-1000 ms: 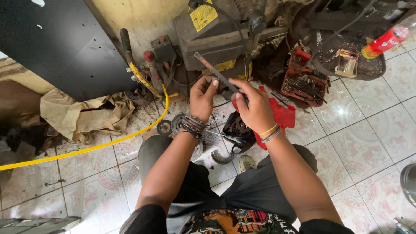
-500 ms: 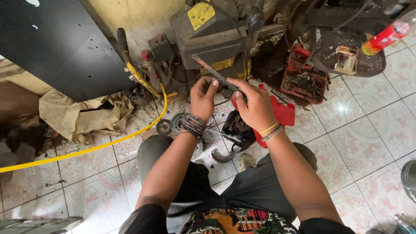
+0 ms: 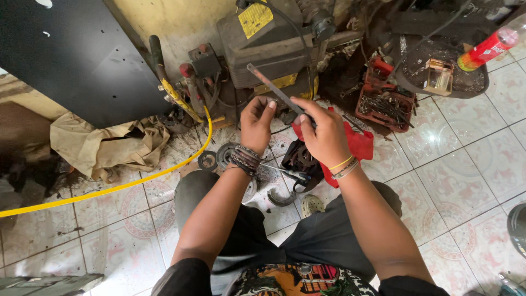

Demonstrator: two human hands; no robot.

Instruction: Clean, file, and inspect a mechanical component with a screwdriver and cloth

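A grimy grey machine stands on the tiled floor. Just in front of it, the right hand is closed around a thin metal file that slants up toward the machine. The left hand, fingers curled, pinches something too small to make out beside the file.

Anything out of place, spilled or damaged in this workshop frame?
Yes, mostly clutter. A crumpled tan cloth lies heaped on the floor tiles under the black panel, and dark grime and loose parts surround the worn machine. The right hand holds a thin metal strip beside the left hand.
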